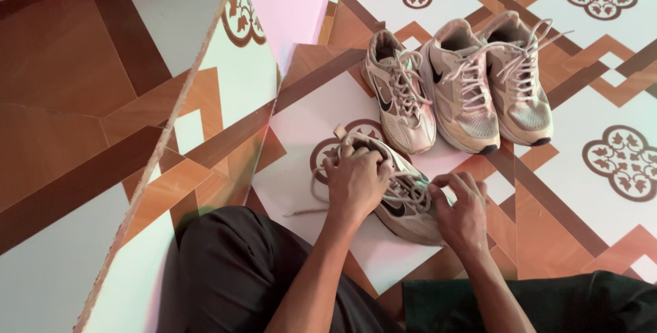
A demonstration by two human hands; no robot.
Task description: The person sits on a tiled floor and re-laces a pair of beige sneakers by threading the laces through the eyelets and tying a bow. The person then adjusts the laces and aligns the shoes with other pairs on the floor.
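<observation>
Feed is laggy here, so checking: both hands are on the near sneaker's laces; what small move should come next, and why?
Probably draw the loose lace end in with the right hand. The left hand already steadies the sneaker at its heel, and that end trails slack across the floor tile.

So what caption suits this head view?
Both hands, left and right, on a sneaker; three more sneakers beyond.

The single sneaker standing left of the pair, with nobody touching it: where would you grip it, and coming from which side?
Probably by the heel collar of the lone sneaker, from above at its far end. It stands upright with the mouth open there, while laces cover the middle, and the nearer shoe of the pair crowds its right flank.
</observation>
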